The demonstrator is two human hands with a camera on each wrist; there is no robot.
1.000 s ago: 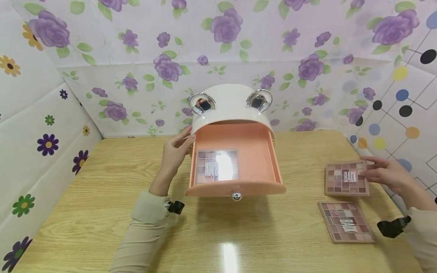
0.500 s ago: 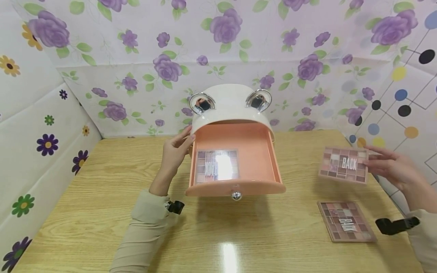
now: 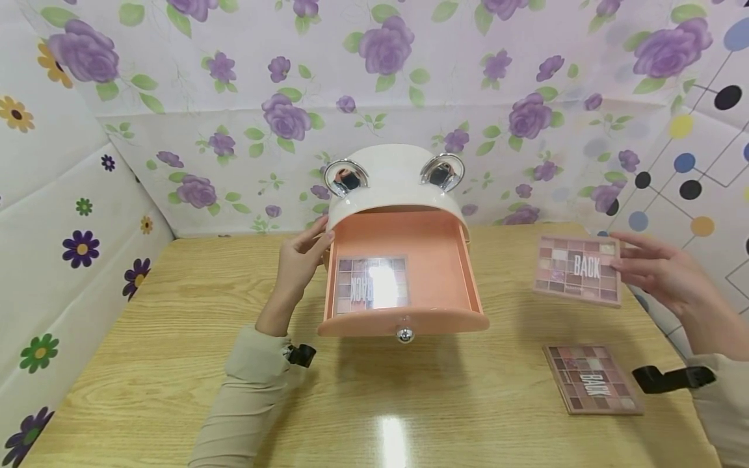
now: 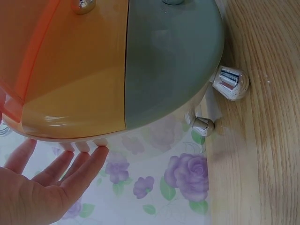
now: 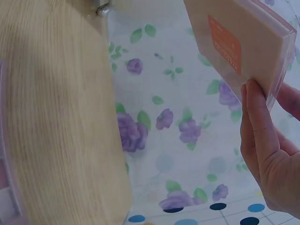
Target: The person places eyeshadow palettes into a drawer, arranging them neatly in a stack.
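Observation:
A white storage box [image 3: 394,166] with frog-like silver eyes stands at the middle of the table, its peach top drawer [image 3: 441,266] pulled out. One eyeshadow palette [image 3: 354,299] lies in the drawer's left half. My left hand [image 3: 297,260] touches the box's left side; the left wrist view shows its extended fingers [image 4: 89,171] against the shell. On the right, my right hand [image 3: 675,279] pinches a second eyeshadow palette [image 3: 570,273] by its right edge, raised over the table. Its beige underside [image 5: 243,42] with an orange label faces the right wrist view.
Another eyeshadow palette [image 3: 593,380] lies on the wooden table [image 3: 193,364] at the front right. Below the top drawer are a yellow drawer front [image 4: 79,70] and a green one [image 4: 173,61]. Flowered cloth [image 3: 234,143] hangs behind the table.
My right hand has lifted the eyeshadow palette off the table and carried it up and slightly left. The left hand and the drawer have stayed in place.

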